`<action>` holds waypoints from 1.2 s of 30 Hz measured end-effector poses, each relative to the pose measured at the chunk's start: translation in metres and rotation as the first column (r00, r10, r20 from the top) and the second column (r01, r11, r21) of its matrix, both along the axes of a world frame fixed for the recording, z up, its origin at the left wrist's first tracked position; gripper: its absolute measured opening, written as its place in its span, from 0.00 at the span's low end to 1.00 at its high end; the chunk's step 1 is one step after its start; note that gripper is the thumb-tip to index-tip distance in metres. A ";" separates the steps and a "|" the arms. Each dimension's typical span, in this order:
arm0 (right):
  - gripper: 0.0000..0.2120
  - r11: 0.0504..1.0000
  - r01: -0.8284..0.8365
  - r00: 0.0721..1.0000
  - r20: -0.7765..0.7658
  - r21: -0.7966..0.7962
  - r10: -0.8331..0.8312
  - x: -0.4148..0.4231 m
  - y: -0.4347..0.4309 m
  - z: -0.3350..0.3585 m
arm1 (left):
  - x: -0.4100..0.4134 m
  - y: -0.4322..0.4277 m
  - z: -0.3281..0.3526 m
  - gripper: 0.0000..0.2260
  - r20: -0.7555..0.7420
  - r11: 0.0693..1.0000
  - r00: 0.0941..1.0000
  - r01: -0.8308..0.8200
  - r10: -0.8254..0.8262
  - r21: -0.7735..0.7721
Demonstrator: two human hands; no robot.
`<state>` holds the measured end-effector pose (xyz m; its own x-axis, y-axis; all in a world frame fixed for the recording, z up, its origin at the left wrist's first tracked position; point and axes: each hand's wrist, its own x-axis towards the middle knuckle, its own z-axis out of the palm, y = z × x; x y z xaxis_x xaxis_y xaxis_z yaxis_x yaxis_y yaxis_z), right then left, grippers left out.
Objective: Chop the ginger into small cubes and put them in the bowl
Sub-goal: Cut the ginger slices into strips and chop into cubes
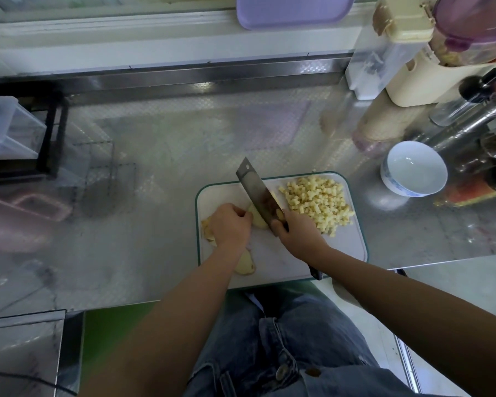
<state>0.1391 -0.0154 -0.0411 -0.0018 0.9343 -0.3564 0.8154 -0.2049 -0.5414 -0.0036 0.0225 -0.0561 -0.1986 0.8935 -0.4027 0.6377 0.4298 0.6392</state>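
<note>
Left hand [231,226] pinches ginger piece [257,221]; right hand [298,233], at its 3 o'clock, clenches cleaver [258,193] just beside, so a slip likely nicks fingers [245,214].

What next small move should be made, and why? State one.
Probably press the cleaver down through the ginger piece: the left hand pins it at the blade, the right hand grips the cleaver, and another ginger chunk lies uncut on the cutting board.

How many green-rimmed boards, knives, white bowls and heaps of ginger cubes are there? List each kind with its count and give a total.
Green-rimmed board: 1
Knife: 1
White bowl: 1
Heap of ginger cubes: 1
Total: 4
</note>
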 end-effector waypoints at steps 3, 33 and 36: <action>0.11 1.000 0.006 0.999 -0.038 0.030 -0.005 0.005 0.000 0.007 | 0.000 -0.003 -0.002 0.08 0.013 1.000 1.000 0.000 0.000 -0.012; 0.12 0.997 -0.065 0.998 -0.005 0.042 0.065 0.001 0.000 0.014 | -0.001 0.000 0.002 0.07 -0.011 0.997 1.000 -0.026 0.025 -0.068; 0.12 0.993 -0.116 0.992 0.057 -0.006 0.116 0.000 -0.001 0.016 | -0.001 0.000 0.002 0.06 -0.005 0.998 1.000 -0.017 0.017 -0.067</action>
<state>0.1386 -0.0160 -0.0255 -0.0901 0.9281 -0.3612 0.8633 -0.1081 -0.4930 -0.0041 0.0228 -0.0537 -0.2152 0.8610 -0.4609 0.6329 0.4824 0.6057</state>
